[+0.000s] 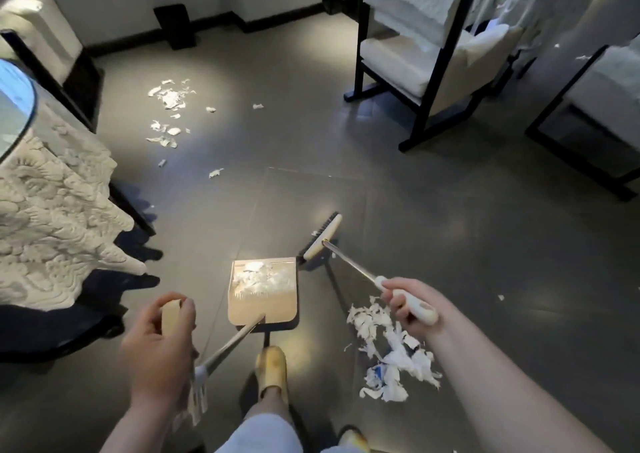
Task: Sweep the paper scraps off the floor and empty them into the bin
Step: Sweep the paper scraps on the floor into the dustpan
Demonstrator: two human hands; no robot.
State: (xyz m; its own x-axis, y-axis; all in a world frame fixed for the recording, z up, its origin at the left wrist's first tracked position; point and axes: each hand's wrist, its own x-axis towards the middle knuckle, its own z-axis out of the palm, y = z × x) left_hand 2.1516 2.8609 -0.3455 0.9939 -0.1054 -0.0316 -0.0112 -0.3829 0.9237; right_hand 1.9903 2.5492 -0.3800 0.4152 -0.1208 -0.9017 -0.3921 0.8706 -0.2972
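Floor (433, 244): grey tile, filling most of the frame.
Armchairs: 1 dark-framed armchair (426, 54) with white cushions at upper right; part of a 2nd chair (588, 106) at the right edge.
Table (52, 217): draped in white textured cloth, at the left edge.
Bin (175, 24): dark, set against the wall at upper left, well apart from the dustpan.
Dustpan (263, 300): beige, flat on the floor at lower centre, with paper scraps lying in it. Its long handle is gripped by the left hand (156, 345), fingers curled round the cream top end.
Broom (320, 239): cream head with dark bristles, just right of the dustpan's front edge. Its white grip is held by the right hand (407, 302), fingers wrapped round it.
Paper scraps: 1 pile of scraps (391, 352) at lower right beneath the right hand; 1 scattered group (169, 106) at upper left near the bin.
Slipper (272, 366): yellow, at bottom centre behind the dustpan.
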